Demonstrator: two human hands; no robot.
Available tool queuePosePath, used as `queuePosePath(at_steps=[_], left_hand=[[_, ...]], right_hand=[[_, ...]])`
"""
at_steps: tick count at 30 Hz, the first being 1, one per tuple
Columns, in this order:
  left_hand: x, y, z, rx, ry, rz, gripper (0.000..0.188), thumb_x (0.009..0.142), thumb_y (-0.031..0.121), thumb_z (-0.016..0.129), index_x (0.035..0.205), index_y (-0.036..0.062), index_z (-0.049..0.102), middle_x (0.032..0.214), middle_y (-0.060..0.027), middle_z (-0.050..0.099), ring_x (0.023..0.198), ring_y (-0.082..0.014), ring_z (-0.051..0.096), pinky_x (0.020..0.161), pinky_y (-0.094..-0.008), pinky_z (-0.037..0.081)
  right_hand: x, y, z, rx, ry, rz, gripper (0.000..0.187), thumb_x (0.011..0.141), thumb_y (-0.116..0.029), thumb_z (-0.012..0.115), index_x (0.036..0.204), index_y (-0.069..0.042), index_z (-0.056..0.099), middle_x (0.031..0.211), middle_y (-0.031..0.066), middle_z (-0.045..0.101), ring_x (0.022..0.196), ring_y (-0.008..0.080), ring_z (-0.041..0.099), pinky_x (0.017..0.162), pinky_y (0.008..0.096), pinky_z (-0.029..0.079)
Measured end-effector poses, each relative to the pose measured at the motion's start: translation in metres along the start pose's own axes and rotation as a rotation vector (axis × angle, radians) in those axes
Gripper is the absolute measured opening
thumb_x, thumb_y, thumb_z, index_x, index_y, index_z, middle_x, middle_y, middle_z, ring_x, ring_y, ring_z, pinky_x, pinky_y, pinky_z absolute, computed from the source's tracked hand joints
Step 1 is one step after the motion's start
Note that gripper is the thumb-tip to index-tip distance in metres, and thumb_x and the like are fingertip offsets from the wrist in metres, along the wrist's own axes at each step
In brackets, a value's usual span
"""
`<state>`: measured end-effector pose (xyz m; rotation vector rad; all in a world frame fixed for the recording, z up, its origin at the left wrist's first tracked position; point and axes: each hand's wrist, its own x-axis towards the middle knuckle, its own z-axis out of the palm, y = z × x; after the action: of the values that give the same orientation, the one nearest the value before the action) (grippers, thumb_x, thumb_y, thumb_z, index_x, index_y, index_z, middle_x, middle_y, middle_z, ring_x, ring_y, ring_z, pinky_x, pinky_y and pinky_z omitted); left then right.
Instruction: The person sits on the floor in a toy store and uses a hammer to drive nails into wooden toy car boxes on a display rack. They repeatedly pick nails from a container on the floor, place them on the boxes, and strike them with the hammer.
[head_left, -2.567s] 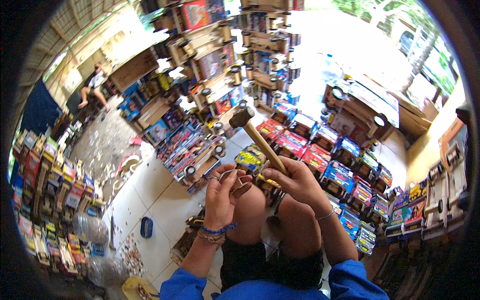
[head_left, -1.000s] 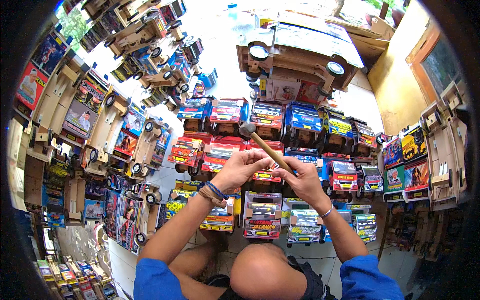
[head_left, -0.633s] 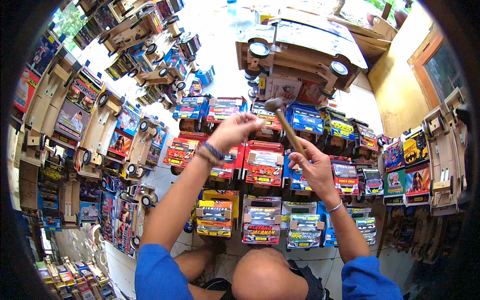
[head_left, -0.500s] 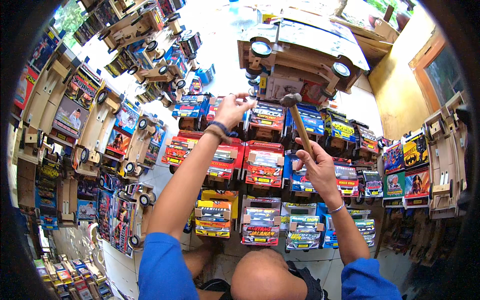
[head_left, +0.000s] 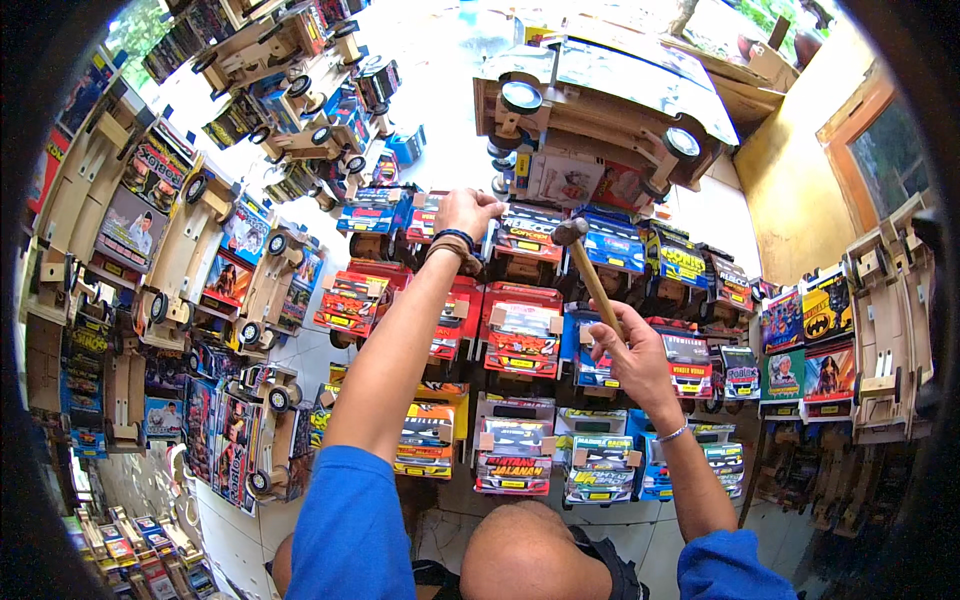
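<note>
My right hand (head_left: 637,350) is wrapped around the wooden handle of a hammer (head_left: 590,270), whose dark metal head points up and to the left. Hammer head and left hand are apart, with the front of a wooden toy truck (head_left: 527,232) between and below them. My left hand (head_left: 466,213) reaches to the back row of trucks, its fingers pinched together at that truck's upper left corner. Whatever is between those fingertips is too small to make out. Beneath both hands stand rows of colourful toy trucks, including a red one (head_left: 522,330).
A large wooden toy truck (head_left: 600,130) lies tipped with its wheels showing at the back. Stacked truck bodies (head_left: 175,225) rise on the left, and more (head_left: 880,330) stand on the right. White floor tiles (head_left: 450,520) show near my knee.
The hammer and my right hand have come down slightly. My left hand's fingers have drawn in closer to the truck's upper corner. The view has shifted a little.
</note>
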<state>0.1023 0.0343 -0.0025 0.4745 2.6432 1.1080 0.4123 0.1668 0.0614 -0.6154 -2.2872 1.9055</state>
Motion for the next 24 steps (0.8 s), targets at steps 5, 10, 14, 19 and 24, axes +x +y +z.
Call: queuePosePath(at_steps=[5,10,14,19,24], left_hand=[[-0.003,0.004,0.001,0.05,0.017,-0.014,0.034,0.082,0.041,0.081,0.101,0.0131,0.082,0.101,-0.0107,0.078,0.094,-0.0235,0.075,0.087,-0.036,0.057],[-0.009,0.01,0.0,0.085,0.035,-0.03,0.031,0.081,0.043,0.081,0.101,0.0194,0.082,0.1,-0.0087,0.078,0.094,-0.0249,0.074,0.086,-0.0373,0.057],[-0.014,0.014,0.0,0.084,0.065,-0.04,0.031,0.081,0.044,0.081,0.101,0.0215,0.082,0.099,-0.008,0.078,0.092,-0.025,0.074,0.084,-0.0382,0.058],[-0.015,0.014,0.002,0.082,0.082,-0.055,0.03,0.08,0.045,0.082,0.1,0.0218,0.082,0.098,-0.0079,0.078,0.092,-0.0251,0.075,0.083,-0.0385,0.058],[-0.014,0.012,0.004,0.092,0.097,-0.029,0.029,0.081,0.044,0.081,0.1,0.0216,0.082,0.097,-0.0081,0.078,0.091,-0.0252,0.075,0.082,-0.0388,0.058]], right_hand=[[0.006,0.007,0.001,-0.071,0.021,-0.042,0.035,0.101,-0.024,0.066,0.127,-0.002,0.057,0.08,0.0022,0.068,0.072,0.0073,0.063,0.062,0.0253,0.049],[0.022,0.009,0.007,-0.168,0.065,-0.144,0.031,0.103,-0.02,0.061,0.127,-0.001,0.057,0.077,0.0051,0.068,0.07,0.0118,0.065,0.063,0.0306,0.051],[0.041,0.0,0.009,-0.376,0.097,-0.188,0.031,0.104,-0.021,0.058,0.128,-0.003,0.057,0.073,0.0159,0.066,0.065,0.0271,0.068,0.061,0.0383,0.052],[0.067,-0.002,0.012,-0.752,0.091,-0.372,0.037,0.106,-0.023,0.051,0.141,-0.013,0.053,0.077,0.0246,0.067,0.068,0.0434,0.066,0.062,0.0527,0.051],[0.084,0.006,0.012,-0.956,0.04,-0.529,0.06,0.104,-0.021,0.05,0.16,-0.02,0.029,0.073,0.0218,0.066,0.066,0.039,0.066,0.063,0.0529,0.052]])
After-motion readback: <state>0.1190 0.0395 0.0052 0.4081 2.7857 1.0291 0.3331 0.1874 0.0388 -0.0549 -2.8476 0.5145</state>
